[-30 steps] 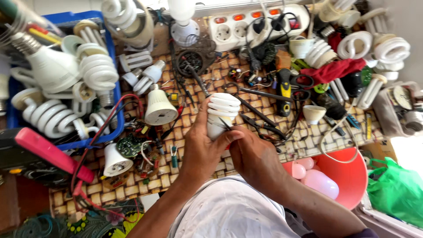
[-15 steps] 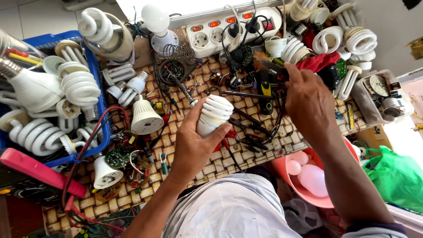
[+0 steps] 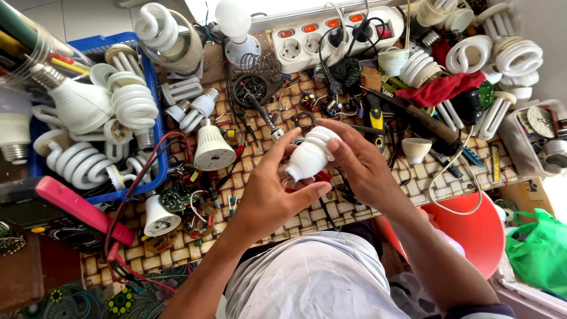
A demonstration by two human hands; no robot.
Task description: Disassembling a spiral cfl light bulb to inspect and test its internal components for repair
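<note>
White spiral lamp bulb (image 3: 310, 155), coiled glass tube above a smooth white base, tilted with base pointing down-left. Held off the worktop (image 3: 248, 224), gripped between left hand (image 3: 273, 198) and right hand (image 3: 361, 168).

Glossy white glass spiral bulb (image 3: 313, 152); rough woven cane mat (image 3: 248, 218); smooth red plastic bucket (image 3: 472, 227).

A small lamp-repair workshop: the woven-mat surface (image 3: 378, 207) is crowded with spiral bulbs (image 3: 134, 103), loose circuit boards (image 3: 177, 198), wires and screwdrivers (image 3: 373, 118). A blue crate (image 3: 150, 53) holds more bulbs, a power strip (image 3: 331, 32) runs along the back, and a red bucket (image 3: 478, 236) sits below.
</note>
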